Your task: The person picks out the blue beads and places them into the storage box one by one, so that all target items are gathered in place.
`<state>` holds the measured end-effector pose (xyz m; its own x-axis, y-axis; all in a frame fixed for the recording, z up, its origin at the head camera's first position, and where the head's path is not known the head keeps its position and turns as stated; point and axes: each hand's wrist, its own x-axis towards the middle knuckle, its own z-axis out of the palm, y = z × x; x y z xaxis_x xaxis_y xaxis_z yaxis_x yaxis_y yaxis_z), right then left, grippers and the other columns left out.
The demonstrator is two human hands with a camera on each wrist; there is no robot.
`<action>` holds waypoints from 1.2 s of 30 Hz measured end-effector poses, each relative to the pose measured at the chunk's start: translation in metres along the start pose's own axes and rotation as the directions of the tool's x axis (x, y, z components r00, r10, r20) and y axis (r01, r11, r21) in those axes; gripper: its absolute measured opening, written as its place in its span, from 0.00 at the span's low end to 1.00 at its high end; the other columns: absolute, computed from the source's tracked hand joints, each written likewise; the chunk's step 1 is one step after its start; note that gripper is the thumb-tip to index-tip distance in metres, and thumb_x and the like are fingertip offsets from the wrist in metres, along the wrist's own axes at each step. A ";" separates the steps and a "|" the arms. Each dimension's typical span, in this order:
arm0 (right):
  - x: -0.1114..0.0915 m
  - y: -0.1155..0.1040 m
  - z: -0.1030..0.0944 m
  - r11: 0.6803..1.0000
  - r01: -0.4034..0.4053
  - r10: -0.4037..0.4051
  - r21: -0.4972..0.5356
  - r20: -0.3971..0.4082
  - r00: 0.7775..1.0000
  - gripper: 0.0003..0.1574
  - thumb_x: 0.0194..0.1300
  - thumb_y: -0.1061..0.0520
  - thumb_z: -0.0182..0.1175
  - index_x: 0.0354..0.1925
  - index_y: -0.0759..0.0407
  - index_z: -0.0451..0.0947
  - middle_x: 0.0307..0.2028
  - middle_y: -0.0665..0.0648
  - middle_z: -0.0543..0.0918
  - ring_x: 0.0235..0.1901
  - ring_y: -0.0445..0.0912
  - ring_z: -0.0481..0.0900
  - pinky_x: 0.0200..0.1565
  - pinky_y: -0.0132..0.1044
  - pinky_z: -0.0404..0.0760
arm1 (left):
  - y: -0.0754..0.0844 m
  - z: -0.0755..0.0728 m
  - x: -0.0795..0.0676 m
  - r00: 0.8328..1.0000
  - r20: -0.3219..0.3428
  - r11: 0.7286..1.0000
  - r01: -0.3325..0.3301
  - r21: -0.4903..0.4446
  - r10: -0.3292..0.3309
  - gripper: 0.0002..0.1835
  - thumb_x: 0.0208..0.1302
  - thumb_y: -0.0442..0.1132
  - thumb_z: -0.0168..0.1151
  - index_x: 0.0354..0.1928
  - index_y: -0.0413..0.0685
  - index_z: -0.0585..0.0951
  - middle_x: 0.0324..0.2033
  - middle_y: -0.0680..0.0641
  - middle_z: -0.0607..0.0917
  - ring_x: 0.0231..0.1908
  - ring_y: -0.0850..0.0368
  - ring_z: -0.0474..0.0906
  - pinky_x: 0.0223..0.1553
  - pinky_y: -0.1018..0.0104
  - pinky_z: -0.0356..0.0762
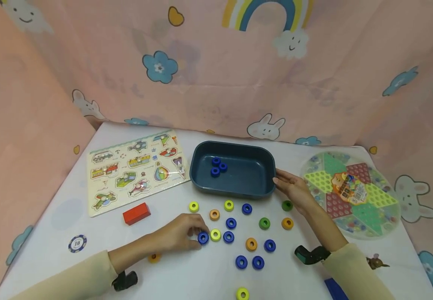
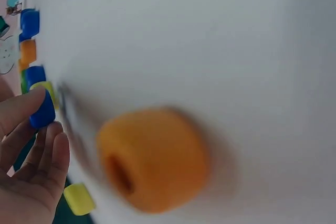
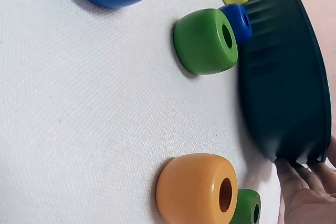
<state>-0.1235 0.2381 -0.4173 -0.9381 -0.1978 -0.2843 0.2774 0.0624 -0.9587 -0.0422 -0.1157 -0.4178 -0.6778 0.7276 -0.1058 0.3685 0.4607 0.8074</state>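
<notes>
In the head view my left hand [image 1: 180, 234] pinches a blue bead [image 1: 203, 238] between thumb and fingers, low over the table. The left wrist view shows that blue bead [image 2: 43, 111] held on its rounded side. A yellow bead [image 1: 215, 235] sits right beside it. My right hand [image 1: 295, 189] is at the right end of a dark teal tray [image 1: 239, 191], its fairly straight fingers touching the end wall. Three blue beads [image 1: 215, 171] lie in the tray's left half. In the right wrist view the fingertips [image 3: 286, 169] rest against the tray's end [image 3: 294, 103].
Loose beads in several colours lie before the tray, among them an orange bead [image 1: 251, 244] and a green bead [image 1: 264, 223]. At left are a picture puzzle board [image 1: 120, 154], a red block [image 1: 136, 214] and a chip [image 1: 77, 243]. A round board game [image 1: 351, 193] lies at right.
</notes>
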 end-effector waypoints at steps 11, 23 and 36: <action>0.000 0.001 -0.001 1.000 0.006 -0.006 0.001 0.010 1.000 0.36 0.69 0.57 0.52 0.68 0.68 0.51 0.66 0.67 0.58 0.64 0.54 0.59 0.58 0.36 0.65 | 0.033 -0.058 0.048 0.991 -0.101 0.997 -0.082 0.006 0.082 0.18 0.47 0.33 0.73 0.44 0.44 0.83 0.34 0.55 0.79 0.35 0.53 0.77 0.35 0.63 0.78; 0.001 0.002 0.000 1.000 0.004 -0.004 0.009 0.003 1.000 0.36 0.68 0.56 0.54 0.68 0.68 0.53 0.65 0.67 0.60 0.63 0.53 0.60 0.58 0.35 0.66 | 0.005 -0.098 0.125 0.981 -0.193 0.991 0.051 0.120 -0.027 0.19 0.46 0.33 0.74 0.43 0.40 0.83 0.33 0.48 0.81 0.34 0.56 0.77 0.34 0.69 0.76; 0.002 0.003 -0.002 1.000 -0.010 0.010 0.009 -0.010 1.000 0.36 0.68 0.56 0.54 0.68 0.67 0.54 0.65 0.66 0.61 0.63 0.52 0.61 0.58 0.35 0.66 | -0.004 -0.091 0.133 0.970 -0.233 0.983 0.103 0.151 -0.066 0.22 0.47 0.35 0.73 0.48 0.41 0.81 0.42 0.43 0.80 0.44 0.50 0.75 0.44 0.61 0.75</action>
<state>-0.1245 0.2397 -0.4207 -0.9373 -0.1869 -0.2941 0.2889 0.0555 -0.9558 -0.1919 -0.0665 -0.3822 -0.8301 0.5572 -0.0203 0.3890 0.6047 0.6950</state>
